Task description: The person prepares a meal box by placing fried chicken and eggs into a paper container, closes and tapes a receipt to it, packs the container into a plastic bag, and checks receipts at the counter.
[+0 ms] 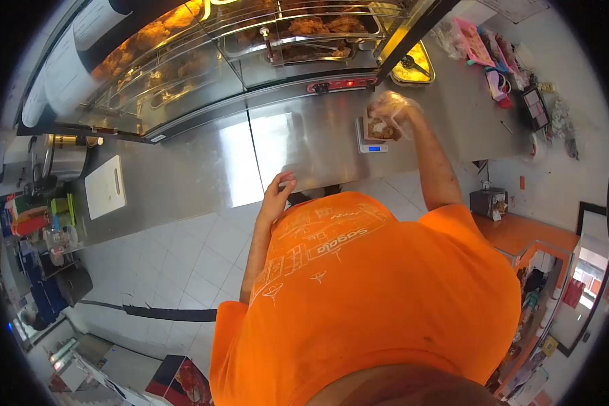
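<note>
My right hand (398, 108), in a clear plastic glove, is over the back of a small box of food (379, 130). Brown pieces and something white show in the box. Glare and the loose plastic hide whether the fingers hold anything. Under the box is a digital scale (372, 147) with a lit blue display. My left hand (277, 193) is bare and near the front edge of the steel counter (318, 149). Its fingers are loosely bent and apart, with nothing visible in them.
A glass display case (250, 61) with fried food runs along the counter's back. A metal tray with tongs (411, 68) stands at its right end. On the left are a white cutting board (105, 188) and a steel pot (66, 159).
</note>
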The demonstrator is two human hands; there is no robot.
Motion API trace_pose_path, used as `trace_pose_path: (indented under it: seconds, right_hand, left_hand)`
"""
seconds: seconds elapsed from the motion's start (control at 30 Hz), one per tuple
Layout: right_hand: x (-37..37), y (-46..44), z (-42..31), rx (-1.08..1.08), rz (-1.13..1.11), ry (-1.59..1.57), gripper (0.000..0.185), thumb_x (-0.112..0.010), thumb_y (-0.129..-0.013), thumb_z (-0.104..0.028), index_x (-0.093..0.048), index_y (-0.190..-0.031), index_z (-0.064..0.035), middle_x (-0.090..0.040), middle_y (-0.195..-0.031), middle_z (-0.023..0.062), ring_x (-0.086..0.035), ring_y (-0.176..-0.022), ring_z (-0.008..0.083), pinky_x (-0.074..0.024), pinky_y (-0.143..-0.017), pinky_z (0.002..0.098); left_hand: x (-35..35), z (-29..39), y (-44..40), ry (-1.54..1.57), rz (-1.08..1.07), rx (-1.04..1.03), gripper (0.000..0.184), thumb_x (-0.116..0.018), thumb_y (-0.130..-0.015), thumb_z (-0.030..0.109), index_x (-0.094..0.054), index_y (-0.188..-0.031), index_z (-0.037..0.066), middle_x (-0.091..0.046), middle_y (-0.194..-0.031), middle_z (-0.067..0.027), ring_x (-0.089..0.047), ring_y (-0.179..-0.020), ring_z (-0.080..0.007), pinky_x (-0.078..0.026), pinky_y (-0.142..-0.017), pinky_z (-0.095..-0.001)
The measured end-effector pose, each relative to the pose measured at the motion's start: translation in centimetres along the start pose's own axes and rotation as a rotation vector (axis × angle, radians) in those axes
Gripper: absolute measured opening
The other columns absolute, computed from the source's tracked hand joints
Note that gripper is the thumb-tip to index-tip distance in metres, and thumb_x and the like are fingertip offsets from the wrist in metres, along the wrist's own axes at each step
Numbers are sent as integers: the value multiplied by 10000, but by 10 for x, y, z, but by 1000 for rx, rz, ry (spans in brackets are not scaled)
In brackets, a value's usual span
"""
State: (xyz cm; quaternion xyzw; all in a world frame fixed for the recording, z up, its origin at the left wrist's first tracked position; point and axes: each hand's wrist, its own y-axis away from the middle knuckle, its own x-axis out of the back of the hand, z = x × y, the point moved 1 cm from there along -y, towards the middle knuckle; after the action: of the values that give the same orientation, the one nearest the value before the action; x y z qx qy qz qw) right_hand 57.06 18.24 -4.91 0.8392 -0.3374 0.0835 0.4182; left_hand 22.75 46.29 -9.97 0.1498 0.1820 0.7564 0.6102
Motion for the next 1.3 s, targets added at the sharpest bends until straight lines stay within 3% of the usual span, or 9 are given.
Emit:
trace_pose_path:
  seconds: [0.07, 0.17, 0.27, 0.47, 0.6, 0.77, 1.0, 1.1, 1.3]
  right_hand:
    - [17, 13, -3, -200, 34, 851, 339, -806, -723, -259, -761, -1012, -86, -743, -954, 98, -705, -884, 230, -569, -775, 362]
    - [-5, -15, 59, -108, 141, 1152, 295, -757, -730, -228, -754, -985, -80, -747, -990, 121, -712, -878, 252, -567, -704, 397]
    - [-23, -9, 42, -337, 63, 877, 245, -706, -746, -158, -748, -973, -76, -747, -1014, 108, -706, -854, 253, -557, -666, 424]
    - [-12, -106, 158, 1, 151, 1025, 358, -749, -770, -308, -741, -1091, -151, -730, -1066, 98, -673, -883, 278, -541, -801, 413]
    - [44, 0, 29, -158, -168, 441, 289, -730, -790, -250, -735, -1044, -114, -667, -819, 25, -601, -681, 148, -466, -579, 320]
    - [72, 105, -115, 245, 165, -447, 324, -724, -843, -304, -712, -1118, -132, -549, -708, -38, -492, -621, 2, -357, -504, 231]
    - [152, -10, -210, 1454, 944, 1199, 254, -668, -918, -269, -700, -1112, -107, -713, -1040, 169, -653, -1058, 309, -528, -912, 464]
    - [126, 22, -263, 925, 1032, 677, 253, -659, -916, -278, -706, -1089, -99, -703, -976, 127, -640, -990, 248, -514, -861, 416]
    - [104, 43, -280, 829, 1126, 464, 356, -725, -863, -365, -702, -1080, -84, -664, -839, 69, -605, -789, 180, -479, -703, 340]
  left_hand:
    - [-1, -3, -10, 9, -33, -20, 426, -656, -970, 278, -570, -1331, 67, -628, -1221, -104, -590, -1053, -197, -475, -905, -326]
    - [-4, -4, -20, 11, -61, -37, 428, -654, -972, 279, -567, -1335, 70, -623, -1233, -107, -593, -1060, -202, -477, -907, -328]
    - [-10, -3, -22, 38, -80, -11, 427, -650, -975, 277, -565, -1339, 73, -620, -1243, -111, -594, -1068, -204, -478, -908, -325]
    - [-21, -4, -27, 52, -134, 14, 432, -644, -979, 283, -560, -1340, 61, -612, -1274, -119, -579, -1112, -208, -473, -934, -330]
    - [-13, -15, -34, 29, -110, -14, 441, -643, -978, 283, -558, -1341, 49, -601, -1294, -124, -574, -1126, -209, -472, -953, -344]
    - [-9, -27, -39, 56, -103, -7, 444, -646, -975, 281, -557, -1343, 49, -597, -1296, -125, -575, -1123, -208, -467, -957, -340]
    - [-14, 11, -34, -30, -117, -17, 452, -647, -975, 275, -550, -1348, 39, -596, -1299, -130, -599, -1088, -205, -469, -948, -324]
    - [-13, 10, -33, -87, -84, -78, 470, -625, -987, 334, -533, -1367, 73, -630, -1223, -69, -605, -969, -133, -480, -768, -274]
    - [-3, 2, -21, -12, -37, -45, 464, -621, -986, 331, -532, -1377, 99, -612, -1275, -71, -604, -989, -145, -475, -776, -283]
